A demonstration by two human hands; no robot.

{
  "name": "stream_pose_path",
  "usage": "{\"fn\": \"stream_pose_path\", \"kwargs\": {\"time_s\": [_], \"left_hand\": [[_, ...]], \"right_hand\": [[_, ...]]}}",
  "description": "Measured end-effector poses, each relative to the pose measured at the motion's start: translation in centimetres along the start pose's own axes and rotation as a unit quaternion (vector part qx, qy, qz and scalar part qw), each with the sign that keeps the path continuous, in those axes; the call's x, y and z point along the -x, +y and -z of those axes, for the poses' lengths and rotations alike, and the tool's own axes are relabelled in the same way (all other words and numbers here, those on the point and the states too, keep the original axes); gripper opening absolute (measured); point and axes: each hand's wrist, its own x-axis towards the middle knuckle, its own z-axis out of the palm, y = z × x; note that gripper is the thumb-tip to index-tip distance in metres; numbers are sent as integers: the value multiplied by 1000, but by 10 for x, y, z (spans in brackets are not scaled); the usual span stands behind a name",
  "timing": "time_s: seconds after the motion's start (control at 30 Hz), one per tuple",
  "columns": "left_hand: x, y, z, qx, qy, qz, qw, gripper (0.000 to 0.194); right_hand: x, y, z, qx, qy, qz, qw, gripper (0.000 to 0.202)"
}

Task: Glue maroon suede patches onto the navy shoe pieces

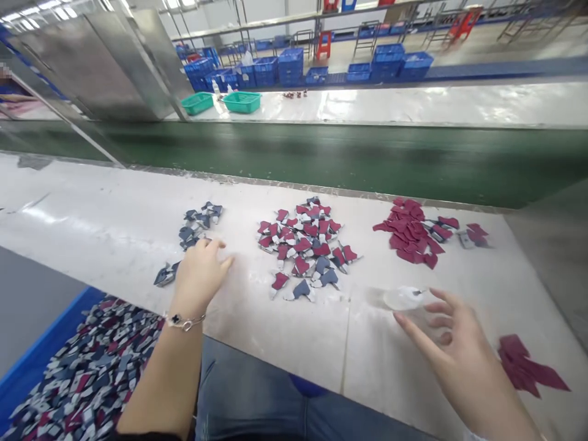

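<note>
My left hand hovers over the white worktable with thumb and fingers apart, by a small group of grey-blue and white shaped pieces. More such pieces lie beside its wrist, partly covered by it. My right hand has its fingers spread near a whitish translucent object with a dark tip, perhaps a small bottle; motion blurs it. Between the hands is a pile of maroon, grey and white pieces. A heap of flat maroon cutouts lies beyond my right hand, and further maroon cutouts lie beside its wrist.
A blue bin full of similar pieces stands below the table edge at left. Past the table runs a green conveyor belt. On the far bench are green baskets; blue crates stand behind. A metal panel bounds the right side.
</note>
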Motion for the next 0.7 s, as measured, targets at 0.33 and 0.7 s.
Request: {"fn": "stream_pose_path", "kwargs": {"time_s": [0.33, 0.7], "left_hand": [[32, -32, -7, 147, -69, 37, 986, 29], [80, 69, -52, 592, -343, 27, 729, 50]], "right_hand": [[1, -22, -9, -71, -92, 20, 993, 56], [50, -51, 47, -135, -115, 174, 969, 35]]}}
